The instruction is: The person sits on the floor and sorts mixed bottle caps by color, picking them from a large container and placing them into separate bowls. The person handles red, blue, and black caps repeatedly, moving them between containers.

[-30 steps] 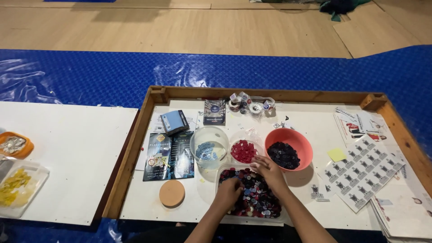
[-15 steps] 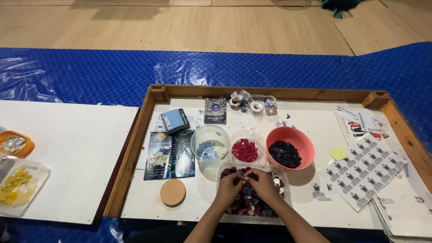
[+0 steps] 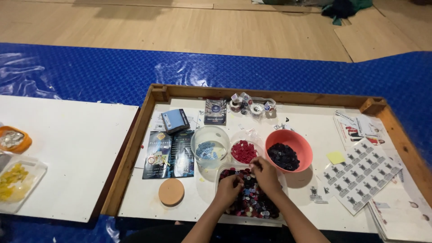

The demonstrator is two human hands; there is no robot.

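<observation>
Head view, looking down. Wooden-framed white tray (image 3: 148,135) on blue plastic sheeting (image 3: 90,67), pale wood floor (image 3: 180,27) beyond that, a second white board (image 3: 67,148) well to the left of the hands with an orange dish (image 3: 13,139) and a clear tub of yellow bits (image 3: 13,180).

Left hand (image 3: 230,189) and right hand (image 3: 265,173) both down in a clear tray of mixed buttons (image 3: 252,202), dark, red and blue, nearest the wearer. Left hand curled, fingertips buried among the buttons; cannot tell whether anything is pinched. Right hand with fingers bunched together at the tray's far edge, possibly nipping one small button, though too small to be sure.

Just beyond the right hand, a small clear cup of red buttons (image 3: 244,150); beyond and to its right, touching distance, an orange bowl of dark buttons (image 3: 288,150). Beyond the left hand, a clear round tub with blue buttons (image 3: 209,146). Left of the left hand, a round cork lid (image 3: 171,191) and dark printed leaflets (image 3: 168,153). Right of the right hand, a sticker sheet (image 3: 360,173) and a yellow sticky note (image 3: 335,157).

Compared with half a second ago: right hand shifted slightly toward the red cup, left hand lowered deeper into the mixed tray; bowls and papers unmoved.
</observation>
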